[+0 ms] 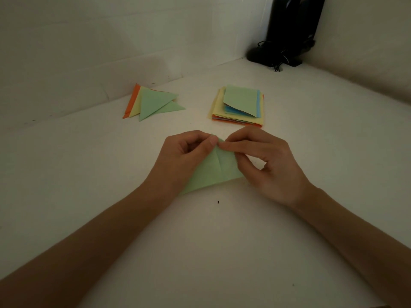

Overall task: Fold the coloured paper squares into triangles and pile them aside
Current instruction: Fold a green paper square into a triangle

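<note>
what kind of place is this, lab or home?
Likely a desk corner set up for recording: white tabletop boxed by white walls, a black stand with cables, stacked paper squares and folded triangles.

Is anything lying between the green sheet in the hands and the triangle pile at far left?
Nothing visible: only table surface lies between the green sheet and the triangle pile; the square stack sits right of that path.

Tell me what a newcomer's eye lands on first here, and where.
At centre, the left hand and the right hand both pinch the far corner of a creased green paper. Behind it, a pile of folded triangles lies to the left and a stack of coloured squares to the right; a black device stands in the far right corner.
</note>
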`<act>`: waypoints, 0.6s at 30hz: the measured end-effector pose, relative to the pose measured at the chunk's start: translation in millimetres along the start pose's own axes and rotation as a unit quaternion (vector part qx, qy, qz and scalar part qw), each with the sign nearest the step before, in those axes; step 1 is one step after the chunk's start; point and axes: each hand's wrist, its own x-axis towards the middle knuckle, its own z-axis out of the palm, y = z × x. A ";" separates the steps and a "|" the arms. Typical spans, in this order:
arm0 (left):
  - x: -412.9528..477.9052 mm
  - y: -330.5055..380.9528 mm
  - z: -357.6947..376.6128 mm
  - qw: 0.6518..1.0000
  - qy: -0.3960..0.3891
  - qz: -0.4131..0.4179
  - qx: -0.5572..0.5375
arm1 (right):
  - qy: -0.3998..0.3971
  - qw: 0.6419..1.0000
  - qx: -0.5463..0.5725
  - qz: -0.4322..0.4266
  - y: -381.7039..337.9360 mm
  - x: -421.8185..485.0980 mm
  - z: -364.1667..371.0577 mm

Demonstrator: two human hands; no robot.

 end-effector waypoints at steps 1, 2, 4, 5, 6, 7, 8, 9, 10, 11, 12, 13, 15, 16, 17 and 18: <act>0.0 0.0 0.5 1.000 0.002 0.005 0.003 | -0.005 1.000 0.022 0.017 -1.5 0.0 -1.0; -0.1 -0.1 0.6 1.000 0.002 0.007 0.002 | -0.005 0.997 0.053 0.050 -3.4 -0.2 -1.9; -0.9 -0.4 0.6 1.000 -0.002 0.007 -0.002 | 0.005 0.979 0.134 0.154 -7.8 0.6 -2.5; -1.2 -0.7 0.4 1.000 -0.004 0.006 -0.003 | 0.006 0.966 0.162 0.201 -8.7 1.0 -1.5; -1.3 -0.9 0.3 1.000 -0.005 0.007 -0.004 | 0.001 0.958 0.173 0.228 -9.1 1.6 -0.1; -1.2 -1.2 0.2 1.000 -0.005 0.009 -0.005 | -0.010 0.957 0.168 0.237 -9.4 2.3 1.5; -0.7 -1.1 0.1 1.000 -0.006 0.014 -0.002 | -0.017 0.956 0.163 0.245 -9.6 2.9 3.1; -0.1 -1.0 0.1 1.000 -0.007 0.021 0.005 | -0.016 0.953 0.165 0.253 -9.7 3.4 4.4; 0.6 -1.1 0.0 1.000 -0.009 0.026 0.014 | -0.009 0.949 0.174 0.263 -10.2 4.1 4.7; 1.1 -1.4 0.0 0.999 -0.011 0.026 0.020 | -0.001 0.945 0.183 0.271 -10.2 4.4 4.6; 1.5 -1.9 -0.3 0.999 -0.012 0.022 0.021 | 0.005 0.942 0.189 0.276 -10.2 4.7 4.2; 1.8 -2.2 -0.6 1.000 -0.014 0.017 0.019 | 0.005 0.943 0.184 0.276 -10.1 5.0 3.9; 1.8 -2.4 -0.8 1.000 -0.018 0.012 0.015 | -0.009 0.952 0.155 0.263 -10.2 4.7 3.5; 1.7 -2.3 -0.7 1.000 -0.022 0.013 0.016 | -0.017 0.954 0.148 0.261 -10.3 4.3 3.9; 1.9 -2.4 -0.9 0.999 -0.026 0.014 0.020 | -0.024 0.952 0.152 0.264 -10.6 3.7 4.5; 1.9 -2.3 -1.3 0.999 -0.032 0.015 0.022 | -0.033 0.950 0.159 0.267 -10.6 3.3 4.5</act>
